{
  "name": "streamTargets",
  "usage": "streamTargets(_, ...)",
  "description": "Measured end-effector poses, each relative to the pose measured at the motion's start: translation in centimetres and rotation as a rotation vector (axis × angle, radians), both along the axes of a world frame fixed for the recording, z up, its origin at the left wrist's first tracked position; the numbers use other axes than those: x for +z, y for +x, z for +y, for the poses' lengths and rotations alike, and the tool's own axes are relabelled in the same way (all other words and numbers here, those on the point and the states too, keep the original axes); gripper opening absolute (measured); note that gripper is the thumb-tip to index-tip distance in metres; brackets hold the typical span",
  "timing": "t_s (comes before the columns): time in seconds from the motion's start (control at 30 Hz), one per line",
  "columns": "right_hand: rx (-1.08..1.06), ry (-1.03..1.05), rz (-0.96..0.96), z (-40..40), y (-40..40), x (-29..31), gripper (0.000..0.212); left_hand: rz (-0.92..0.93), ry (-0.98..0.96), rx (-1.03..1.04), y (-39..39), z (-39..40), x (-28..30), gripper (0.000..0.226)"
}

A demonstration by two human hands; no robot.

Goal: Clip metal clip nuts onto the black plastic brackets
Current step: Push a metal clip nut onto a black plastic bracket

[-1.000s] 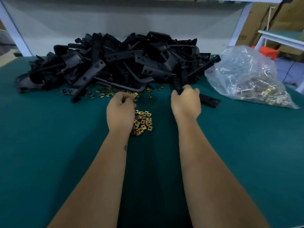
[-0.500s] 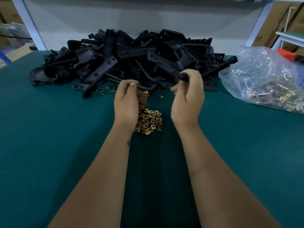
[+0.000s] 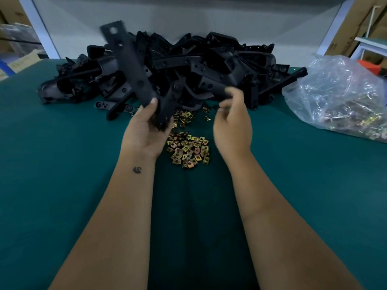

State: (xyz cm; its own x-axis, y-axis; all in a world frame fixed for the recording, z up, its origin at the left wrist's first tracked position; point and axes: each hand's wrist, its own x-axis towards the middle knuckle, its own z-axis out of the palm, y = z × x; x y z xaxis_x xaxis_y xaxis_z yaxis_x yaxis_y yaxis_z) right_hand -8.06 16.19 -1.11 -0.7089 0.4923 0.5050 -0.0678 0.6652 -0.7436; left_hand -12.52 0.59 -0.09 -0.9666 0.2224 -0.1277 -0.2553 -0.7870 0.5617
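Clip nuts (image 3: 188, 150) lie in a small gold heap on the green table (image 3: 62, 185), close to the person and between the 2 wrists. More of them are spread out a bit farther back, up to the foot of the black pile.

The left hand (image 3: 144, 130) is just to the left of the heap, palm turned up. Its fingers and thumb wrap around the low end of a long black bracket (image 3: 132, 68). The bracket is lifted off the table and leans up and to the left. It has holes along it, and its top end looks blurry. A small dark mark (image 3: 137, 169) sits on the left wrist.

The right hand (image 3: 232, 126) is on the other side of the heap, raised above the table. Its fingers are curled and the thumb meets the first finger at the tips. The hand is blurry, so I cannot tell if a clip nut is pinched there.

Behind both hands is a big pile of black brackets (image 3: 209, 70), all tangled on top of each other. Far to the right is a clear plastic bag (image 3: 339, 95) with more shiny metal bits inside. A pale wall (image 3: 188, 21) stands at the back, and brown boxes (image 3: 356, 21) are in the right corner.
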Motion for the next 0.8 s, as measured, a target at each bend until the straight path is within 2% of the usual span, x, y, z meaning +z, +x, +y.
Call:
streamTargets(0.1, 0.056, 0.028, -0.307, 1.9, -0.6, -0.4, 0.037, 0.055, -0.042, 0.071, -0.6, -0.2, -0.4, 0.017)
streamTargets(0.17, 0.134, 0.219, -0.469, 1.8, -0.8, -0.5, 0.039, 0.075, -0.080, 0.090, -0.9, 0.0, -0.6, 0.018)
streamTargets(0.23, 0.152, 0.418, -0.538, 1.4, -1.2, -0.7, 0.037, 0.083, -0.108, 0.092, -1.0, 0.2, -0.7, 0.018)
streamTargets(0.3, 0.149, 0.404, -0.471, 1.2, -1.3, -0.6, 0.028, 0.080, -0.142, 0.082, -1.2, 0.4, -0.8, 0.016)
streamTargets(0.4, 0.149, 0.230, -0.365, 1.1, -1.1, -0.7, 0.013, 0.099, -0.169, 0.069, -1.2, 0.8, -0.9, 0.015)
streamTargets(0.57, 0.163, 0.001, -0.220, 0.5, -0.9, -0.4, 0.021, 0.078, -0.133, 0.022, -1.0, 1.5, -1.0, 0.016)
streamTargets(0.7, 0.249, -0.308, -0.039, 0.0, -0.7, 0.3, 0.027, 0.049, -0.191, 0.020, -1.1, 1.6, -0.9, 0.015)
streamTargets(0.8, 0.282, -0.427, 0.009, -0.2, -0.7, 0.3, 0.026, 0.052, -0.241, 0.024, -0.9, 1.9, -0.7, 0.016)
